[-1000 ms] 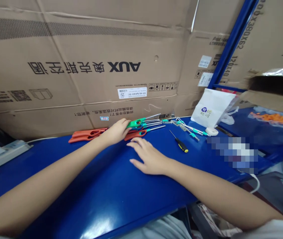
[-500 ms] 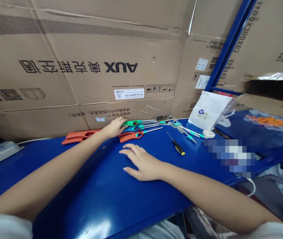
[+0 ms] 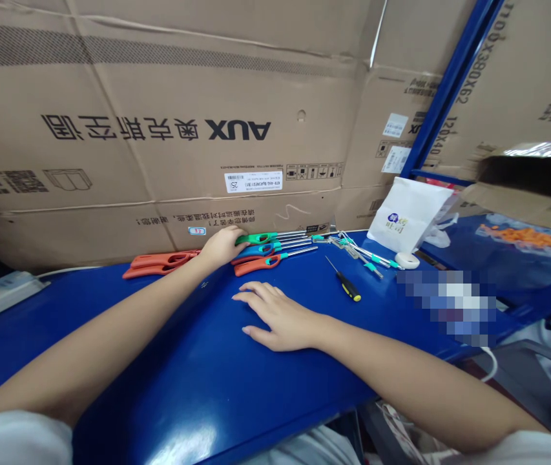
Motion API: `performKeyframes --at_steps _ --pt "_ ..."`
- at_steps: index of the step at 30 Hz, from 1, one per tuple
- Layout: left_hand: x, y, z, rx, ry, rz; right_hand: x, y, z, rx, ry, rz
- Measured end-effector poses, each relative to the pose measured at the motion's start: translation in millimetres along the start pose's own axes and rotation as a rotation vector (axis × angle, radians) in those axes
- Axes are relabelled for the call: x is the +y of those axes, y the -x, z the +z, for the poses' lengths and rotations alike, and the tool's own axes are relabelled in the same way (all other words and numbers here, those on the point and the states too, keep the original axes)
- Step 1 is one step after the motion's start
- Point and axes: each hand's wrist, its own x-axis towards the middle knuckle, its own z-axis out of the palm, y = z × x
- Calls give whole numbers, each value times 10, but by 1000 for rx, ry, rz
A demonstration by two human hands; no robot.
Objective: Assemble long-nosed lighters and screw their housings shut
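On my monitor, my left hand [image 3: 223, 248] grips the green lighter [image 3: 261, 238] — at eleven o'clock from my right hand [image 3: 282, 320], open, fingers loosely spread; the screwdriver [image 3: 349, 287] lies at two.

Green lighter [image 3: 254, 239] lies rearmost, rod rightward; blue lighter [image 3: 252, 250] beside it; orange lighter [image 3: 250, 266] foremost.

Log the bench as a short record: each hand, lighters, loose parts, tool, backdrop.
left hand: fingers at the green long-nosed lighter; grip hidden
right hand: fingers spread, nothing visibly held, nearest the front red-orange lighter
between those lighters: blue lighter
beyond left forearm: red-orange handles
loose parts: metal rods with teal pieces
tool: black-and-yellow screwdriver, tip pointing away from the person
backdrop: cardboard, AUX lettering upside down
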Motion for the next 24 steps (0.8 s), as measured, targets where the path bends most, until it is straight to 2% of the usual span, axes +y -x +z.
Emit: performKeyframes --at_steps 11,24 --pt "171 16 -90 3 -173 -64 -13 -2 -13 -24 4 -6" --pt "235 9 -101 8 -224 -103 4 -2 4 -34 9 -21"
